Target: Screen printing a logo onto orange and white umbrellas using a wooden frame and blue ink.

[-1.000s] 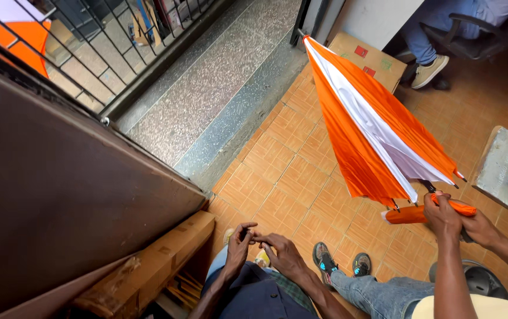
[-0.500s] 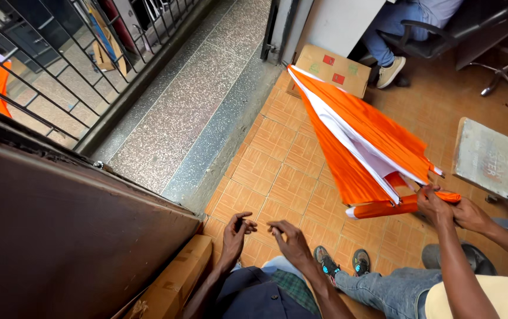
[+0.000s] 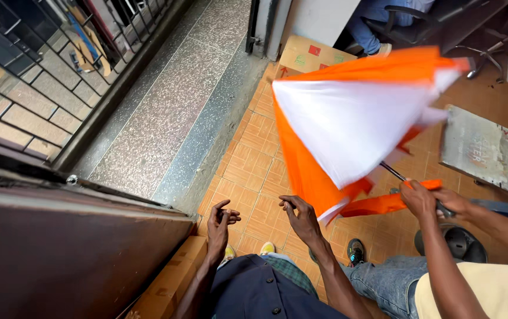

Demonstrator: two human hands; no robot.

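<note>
Orange floor tiles [image 3: 248,159] cover a narrow balcony, and everything below is placed relative to the big orange-and-white umbrella [image 3: 354,124], which hangs half-spread and blurred above those tiles. Left of the umbrella runs a grey speckled stone strip [image 3: 165,118], with a black metal railing [image 3: 35,65] beyond it. Behind the umbrella lies a flat cardboard box [image 3: 310,56], and to its right a worn grey board [image 3: 490,153].

Just below the umbrella's lower edge, the wearer's right hand [image 3: 302,217] is raised with fingers loosely bent and nothing in it, near the cloth but not touching. Further left of the umbrella, the left hand [image 3: 221,221] has its fingertips drawn together; whether something small is pinched there I cannot tell.

Below and right of the umbrella, a co-worker's hands [image 3: 425,199] grip its thin dark shaft [image 3: 393,172] and a rolled orange strip of cloth [image 3: 378,205].

By my reading, the handling of the umbrella rests with the co-worker, while the wearer's hands wait apart from it. Any grip on the hem would call for reaching up and right past its loose edge.
</note>
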